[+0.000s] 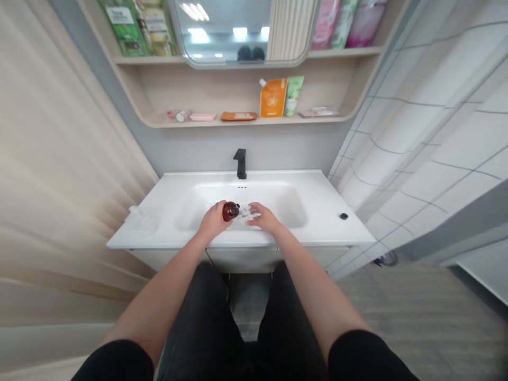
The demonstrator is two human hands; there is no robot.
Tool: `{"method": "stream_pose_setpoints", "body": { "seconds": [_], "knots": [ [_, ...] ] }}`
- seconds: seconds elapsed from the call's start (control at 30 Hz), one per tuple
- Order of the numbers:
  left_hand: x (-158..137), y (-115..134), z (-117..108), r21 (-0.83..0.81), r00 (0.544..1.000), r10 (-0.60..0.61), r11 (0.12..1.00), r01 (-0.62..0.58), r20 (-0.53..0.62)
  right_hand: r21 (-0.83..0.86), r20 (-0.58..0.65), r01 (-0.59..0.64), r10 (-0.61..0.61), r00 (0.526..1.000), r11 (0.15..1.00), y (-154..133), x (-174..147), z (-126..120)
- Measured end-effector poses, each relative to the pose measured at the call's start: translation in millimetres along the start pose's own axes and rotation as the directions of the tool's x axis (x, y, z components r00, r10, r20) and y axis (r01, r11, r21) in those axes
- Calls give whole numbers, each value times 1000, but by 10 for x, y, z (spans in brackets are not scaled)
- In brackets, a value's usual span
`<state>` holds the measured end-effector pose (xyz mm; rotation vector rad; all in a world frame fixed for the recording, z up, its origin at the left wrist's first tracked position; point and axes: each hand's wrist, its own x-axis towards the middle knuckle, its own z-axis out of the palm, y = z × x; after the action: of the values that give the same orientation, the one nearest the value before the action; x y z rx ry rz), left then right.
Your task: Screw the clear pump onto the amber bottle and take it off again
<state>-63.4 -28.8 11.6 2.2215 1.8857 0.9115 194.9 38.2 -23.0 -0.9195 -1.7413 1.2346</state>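
Observation:
Over the front part of the white sink, my left hand is closed around a small dark amber bottle. The bottle lies tilted, its black neck end pointing right toward my other hand. My right hand has its fingers curled about a crumpled, whitish, partly see-through piece; its exact kind is too blurred to tell. That piece sits between the bottle's neck and my right fingers. A small black cap rests apart on the right side of the counter.
A black faucet stands behind the basin. Clear crumpled plastic lies on the left counter. Above, a shelf holds an orange pouch, a green tube and small packs, below a mirror. A curtain hangs at left.

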Motion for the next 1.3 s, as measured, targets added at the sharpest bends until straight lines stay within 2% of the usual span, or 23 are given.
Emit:
{"method": "stream_pose_setpoints", "body": {
  "seconds": [0.47, 1.3],
  "knots": [
    [-23, 82, -31, 192, 999, 25, 981, -28, 21, -63, -16, -13, 12, 1000, 998, 63, 33, -10],
    [-41, 121, -39, 268, 997, 73, 961, -69, -3, -124, -30, -59, 55, 998, 991, 35, 23, -5]
  ]
}}
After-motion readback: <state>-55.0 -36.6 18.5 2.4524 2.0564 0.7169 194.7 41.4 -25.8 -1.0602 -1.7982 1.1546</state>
